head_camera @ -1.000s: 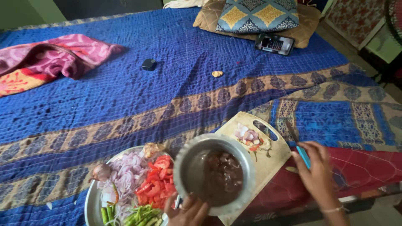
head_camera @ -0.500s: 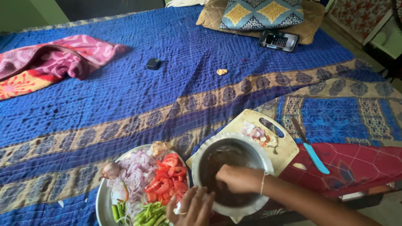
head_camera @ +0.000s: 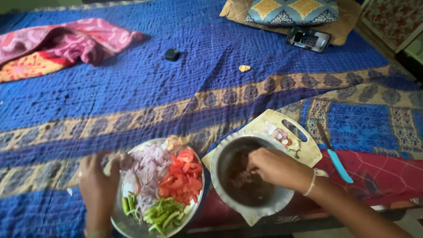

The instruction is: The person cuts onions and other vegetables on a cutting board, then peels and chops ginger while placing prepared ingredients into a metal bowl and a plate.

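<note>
A steel bowl (head_camera: 220, 161) with dark brown food sits on a cream cutting board (head_camera: 304, 147) at the bed's near edge. My right hand (head_camera: 275, 167) reaches down into the bowl, fingers bunched in the food. To its left is a steel plate (head_camera: 132, 222) with sliced purple onion, chopped tomato (head_camera: 180, 176) and green chillies (head_camera: 161, 216). My left hand (head_camera: 99, 187) rests on the plate's left rim, gripping it. A knife with a blue handle (head_camera: 339, 165) lies right of the board.
A blue patterned bedspread (head_camera: 176, 88) covers the bed. A pink and orange cloth (head_camera: 57, 46) lies at the far left, a small black object (head_camera: 172, 54) in the middle, and a phone (head_camera: 308, 39) by a pillow (head_camera: 293, 11) at the far right.
My right hand left the blue-handled knife on the bed and went into the bowl. My left hand moved from the bowl's near rim to the plate's left rim.
</note>
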